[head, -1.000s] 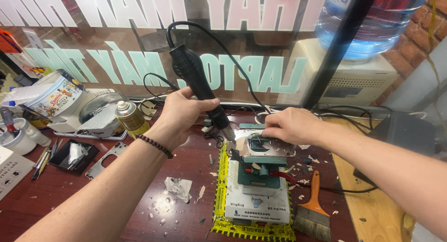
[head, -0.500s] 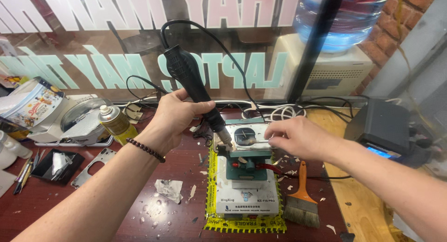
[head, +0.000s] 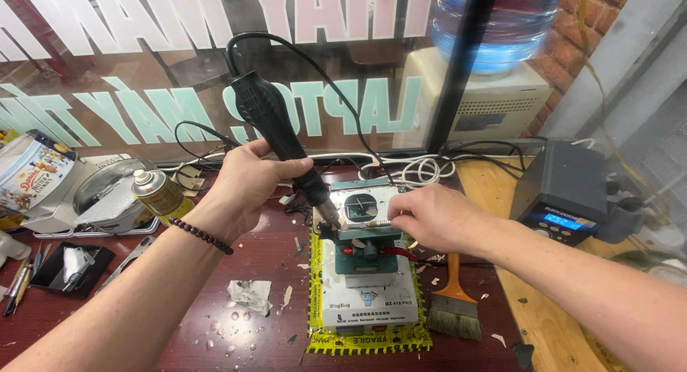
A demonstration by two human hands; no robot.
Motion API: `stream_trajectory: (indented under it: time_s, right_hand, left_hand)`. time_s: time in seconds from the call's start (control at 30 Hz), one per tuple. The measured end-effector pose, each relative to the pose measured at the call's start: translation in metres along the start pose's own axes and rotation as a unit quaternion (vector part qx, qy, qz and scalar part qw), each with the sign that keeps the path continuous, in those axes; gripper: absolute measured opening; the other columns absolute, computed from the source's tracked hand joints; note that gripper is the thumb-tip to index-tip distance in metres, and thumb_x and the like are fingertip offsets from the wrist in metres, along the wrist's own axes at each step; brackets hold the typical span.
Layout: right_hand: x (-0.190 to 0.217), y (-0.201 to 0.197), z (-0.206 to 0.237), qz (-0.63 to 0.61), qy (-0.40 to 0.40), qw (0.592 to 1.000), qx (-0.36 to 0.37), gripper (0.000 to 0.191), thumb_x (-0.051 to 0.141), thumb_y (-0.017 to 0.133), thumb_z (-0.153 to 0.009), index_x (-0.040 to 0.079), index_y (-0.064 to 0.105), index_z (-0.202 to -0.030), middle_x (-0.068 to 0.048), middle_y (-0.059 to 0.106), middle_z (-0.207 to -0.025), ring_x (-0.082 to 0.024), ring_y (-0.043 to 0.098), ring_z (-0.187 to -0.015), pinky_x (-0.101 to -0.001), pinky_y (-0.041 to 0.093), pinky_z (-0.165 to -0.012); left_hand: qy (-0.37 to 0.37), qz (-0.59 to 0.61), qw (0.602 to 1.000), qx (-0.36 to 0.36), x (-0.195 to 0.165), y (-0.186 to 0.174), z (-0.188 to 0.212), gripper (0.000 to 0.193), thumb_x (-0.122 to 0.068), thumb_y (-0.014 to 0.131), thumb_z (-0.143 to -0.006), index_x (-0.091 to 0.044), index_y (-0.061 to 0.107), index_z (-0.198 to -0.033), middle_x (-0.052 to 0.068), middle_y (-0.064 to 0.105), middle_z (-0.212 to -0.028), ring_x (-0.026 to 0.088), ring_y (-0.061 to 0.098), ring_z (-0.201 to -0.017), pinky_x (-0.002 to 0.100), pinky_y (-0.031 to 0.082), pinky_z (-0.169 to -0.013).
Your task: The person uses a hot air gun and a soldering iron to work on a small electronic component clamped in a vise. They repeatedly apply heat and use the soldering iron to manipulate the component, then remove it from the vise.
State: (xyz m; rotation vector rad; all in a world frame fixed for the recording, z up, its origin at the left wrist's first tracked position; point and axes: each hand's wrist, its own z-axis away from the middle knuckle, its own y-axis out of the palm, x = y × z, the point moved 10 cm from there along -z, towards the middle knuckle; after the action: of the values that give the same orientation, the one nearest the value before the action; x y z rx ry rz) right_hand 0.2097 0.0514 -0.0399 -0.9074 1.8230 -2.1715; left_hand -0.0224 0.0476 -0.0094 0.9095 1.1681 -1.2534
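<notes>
A dark red surface littered with pale scraps carries the work, backed by a lettered glass pane. At centre sits a white-and-green clamp station, its base ringed with yellow tape, holding a small device with a round lens opening, face up in the upper jaw of the fixture. The left hand has its grip closed round a black hot-air handle, tilted with its metal nozzle angled down at the device's left edge, cord looping up behind. The right hand rests over the device's right side, fingers curled together against the fixture; whether they pinch anything cannot be told. A dark bead bracelet circles the left wrist. To the right, on a wooden board, stands a grey control box with a blue display. An orange-handled brush lies just beside the station. A spray can stands left of the left hand, near a silver tin. A crumpled bit of clear film lies below the left forearm.
</notes>
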Motion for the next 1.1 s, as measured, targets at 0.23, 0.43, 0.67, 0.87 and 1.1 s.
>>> stream_trajectory:
  time_s: [0.23,0.43,0.67,0.87,1.1]
  right_hand:
    - [0.0,0.012,0.001,-0.033,0.026,0.999,0.012,0.017,0.027,0.062,-0.092,0.016,0.072,-0.101,-0.012,0.076,-0.087,-0.03,0.074,-0.088,-0.0428,0.055,-0.079]
    - [-0.013,0.025,-0.004,-0.116,0.022,0.993,0.022,0.018,0.022,0.064,-0.091,0.009,0.072,-0.1,-0.01,0.077,-0.083,-0.023,0.075,-0.08,-0.037,0.057,-0.073]
    - [-0.033,0.049,-0.003,-0.292,0.144,0.942,0.08,0.018,0.018,0.066,-0.093,0.004,0.075,-0.1,-0.006,0.074,-0.074,-0.009,0.061,-0.062,-0.0286,0.048,-0.058]
    - [-0.038,0.057,0.009,-0.373,0.233,0.891,0.113,0.017,0.019,0.064,-0.095,0.005,0.072,-0.101,-0.004,0.069,-0.072,-0.009,0.047,-0.054,-0.0279,0.035,-0.05]
    - [-0.034,0.028,0.0,-0.271,0.161,0.948,0.037,0.018,0.019,0.065,-0.093,0.005,0.074,-0.098,-0.009,0.076,-0.078,-0.013,0.067,-0.067,-0.0301,0.051,-0.061]
  left_hand:
    - [0.0,0.017,1.0,0.01,0.002,-0.002,-0.001,0.017,-0.005,0.077,-0.084,-0.005,0.071,-0.099,0.006,0.076,-0.09,0.015,0.068,-0.074,0.031,0.052,-0.065]
    - [-0.006,0.011,1.0,0.003,0.003,-0.004,-0.001,0.017,-0.006,0.076,-0.083,-0.007,0.071,-0.099,0.005,0.076,-0.089,0.015,0.069,-0.074,0.031,0.053,-0.064]
    - [-0.007,0.005,1.0,-0.005,0.002,-0.003,-0.005,0.016,-0.008,0.078,-0.083,-0.009,0.073,-0.099,0.002,0.075,-0.089,0.012,0.061,-0.073,0.029,0.048,-0.066]
    - [0.001,-0.006,0.999,-0.034,0.002,-0.008,-0.006,0.016,-0.01,0.079,-0.085,-0.008,0.071,-0.099,0.003,0.074,-0.09,0.013,0.061,-0.076,0.03,0.048,-0.069]
    - [0.007,0.021,0.999,-0.023,-0.004,-0.01,-0.006,0.019,-0.007,0.079,-0.083,-0.007,0.071,-0.101,0.005,0.075,-0.094,0.014,0.067,-0.08,0.032,0.051,-0.074]
